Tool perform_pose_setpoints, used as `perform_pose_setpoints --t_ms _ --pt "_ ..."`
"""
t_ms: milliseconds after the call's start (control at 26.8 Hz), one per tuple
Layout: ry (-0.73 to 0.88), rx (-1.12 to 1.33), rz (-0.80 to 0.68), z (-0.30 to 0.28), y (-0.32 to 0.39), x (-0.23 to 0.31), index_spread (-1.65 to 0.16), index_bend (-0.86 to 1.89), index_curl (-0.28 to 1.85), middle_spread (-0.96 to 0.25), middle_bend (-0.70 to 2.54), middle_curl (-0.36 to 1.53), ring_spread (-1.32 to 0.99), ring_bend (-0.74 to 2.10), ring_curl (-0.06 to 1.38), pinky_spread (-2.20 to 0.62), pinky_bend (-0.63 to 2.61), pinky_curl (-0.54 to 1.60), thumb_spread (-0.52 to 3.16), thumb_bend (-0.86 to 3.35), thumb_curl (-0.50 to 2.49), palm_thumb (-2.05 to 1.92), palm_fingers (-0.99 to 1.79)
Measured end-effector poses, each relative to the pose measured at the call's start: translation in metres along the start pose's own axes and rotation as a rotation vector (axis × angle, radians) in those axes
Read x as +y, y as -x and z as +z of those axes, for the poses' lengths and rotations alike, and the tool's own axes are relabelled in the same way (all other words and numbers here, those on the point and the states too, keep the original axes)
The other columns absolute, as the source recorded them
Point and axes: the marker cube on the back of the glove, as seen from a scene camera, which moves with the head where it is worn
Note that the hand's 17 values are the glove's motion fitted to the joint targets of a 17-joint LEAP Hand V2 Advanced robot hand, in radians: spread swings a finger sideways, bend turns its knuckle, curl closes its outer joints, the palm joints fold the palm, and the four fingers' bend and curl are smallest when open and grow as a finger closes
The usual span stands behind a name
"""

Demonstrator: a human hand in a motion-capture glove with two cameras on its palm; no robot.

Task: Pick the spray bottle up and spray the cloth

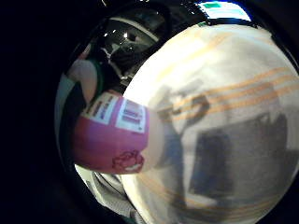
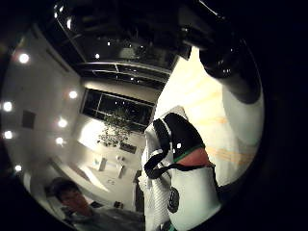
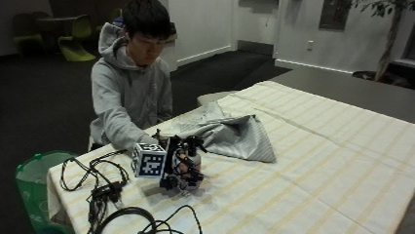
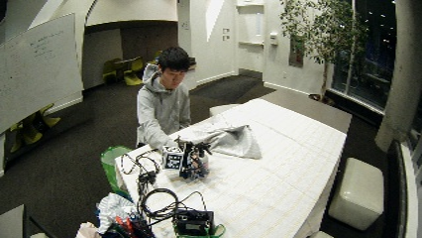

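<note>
Standing upright on the striped tablecloth (image 3: 311,161), the spray bottle (image 3: 192,163) has its long axis vertical and its dark trigger head at the top, near the table's corner in front of the person. Its pink-labelled body (image 1: 112,140) fills much of the little-finger-side palm view, so it is right against the palm. The gloved right hand (image 3: 176,165) is wrapped round the bottle from the person's side — fingers seem curled about the body, though straps and hardware hide exactly how they lie. Whether the base has left the cloth cover I cannot tell; it looks at or just above the table.

The relation that matters is outward from there: the grey-white cloth (image 3: 236,136) lies in a crumpled heap just beyond the bottle, further onto the table and away from the person's body, near but not touching it. I judge the nozzle must face that heap — whether it already points that way is not clear. The bare hand is out of sight. A green bin (image 3: 35,175) stands beside the table.
</note>
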Motion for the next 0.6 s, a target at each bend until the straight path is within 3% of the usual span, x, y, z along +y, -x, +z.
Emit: perform_pose_setpoints --t_ms 598 --pt "0.011 -0.054 -0.015 0.0104 0.0028 -0.0061 -0.24 0.08 0.11 -0.01 0.2 0.36 -0.04 0.77 0.36 0.16 0.74 0.36 1.03 -0.02 0.34 0.72 0.49"
